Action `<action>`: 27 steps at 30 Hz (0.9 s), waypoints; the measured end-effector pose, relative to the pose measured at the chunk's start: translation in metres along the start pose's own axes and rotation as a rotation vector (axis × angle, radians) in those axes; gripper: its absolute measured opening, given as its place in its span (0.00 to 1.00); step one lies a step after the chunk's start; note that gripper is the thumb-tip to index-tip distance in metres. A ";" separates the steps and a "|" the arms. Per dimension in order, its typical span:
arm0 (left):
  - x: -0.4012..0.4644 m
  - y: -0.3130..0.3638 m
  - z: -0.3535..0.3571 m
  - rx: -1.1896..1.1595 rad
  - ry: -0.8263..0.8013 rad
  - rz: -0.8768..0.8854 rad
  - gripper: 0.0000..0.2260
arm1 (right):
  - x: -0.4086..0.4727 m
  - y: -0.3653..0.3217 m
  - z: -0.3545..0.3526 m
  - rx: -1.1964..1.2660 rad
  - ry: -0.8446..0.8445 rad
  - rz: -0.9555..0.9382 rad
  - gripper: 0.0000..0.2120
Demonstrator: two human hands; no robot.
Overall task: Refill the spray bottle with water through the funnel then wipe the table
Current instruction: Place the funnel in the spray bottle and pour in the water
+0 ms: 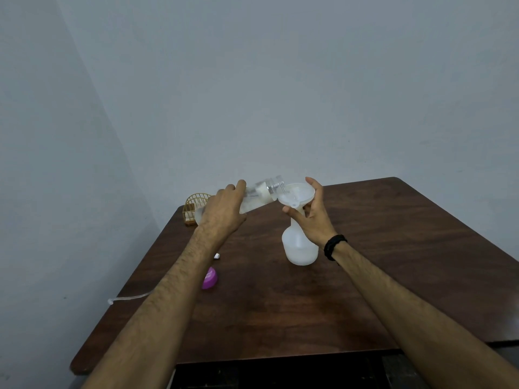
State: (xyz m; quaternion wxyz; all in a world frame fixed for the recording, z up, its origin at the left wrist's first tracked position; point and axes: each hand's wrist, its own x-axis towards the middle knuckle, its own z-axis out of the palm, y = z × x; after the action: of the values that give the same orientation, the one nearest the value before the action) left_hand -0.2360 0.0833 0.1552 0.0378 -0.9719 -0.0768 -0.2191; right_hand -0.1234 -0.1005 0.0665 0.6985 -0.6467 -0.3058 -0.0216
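Note:
A white translucent spray bottle body stands upright near the middle of the dark wooden table, with no spray head on it. A white funnel sits in its neck. My right hand curls round the funnel's stem and rim from the right. My left hand grips a clear water bottle, tilted with its open mouth over the funnel's left rim. Water shows inside the funnel bowl.
A purple cap lies on the table left of centre, partly behind my left forearm. A thin white tube hangs off the left edge. A small yellow wire rack stands at the back left corner. Blue-grey walls close in behind and left.

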 end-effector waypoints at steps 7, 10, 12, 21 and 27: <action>0.000 0.001 -0.002 0.015 -0.007 0.008 0.20 | 0.001 0.001 -0.002 0.014 -0.008 0.015 0.41; 0.001 0.001 -0.004 0.023 -0.009 0.008 0.20 | 0.001 0.002 -0.002 0.015 -0.005 0.022 0.41; 0.001 0.002 -0.005 0.018 -0.008 0.012 0.20 | 0.001 0.001 -0.002 0.019 -0.005 0.023 0.41; 0.000 0.003 -0.010 0.028 -0.021 0.014 0.21 | 0.001 0.002 -0.003 0.016 -0.007 0.030 0.41; 0.000 0.005 -0.012 0.029 -0.033 0.016 0.21 | 0.000 0.001 -0.003 0.014 -0.002 0.027 0.40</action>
State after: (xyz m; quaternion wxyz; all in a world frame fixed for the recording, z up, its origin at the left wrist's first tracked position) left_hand -0.2404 0.0766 0.1659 0.0522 -0.9754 -0.0729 -0.2014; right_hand -0.1213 -0.1029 0.0655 0.7031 -0.6458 -0.2977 -0.0092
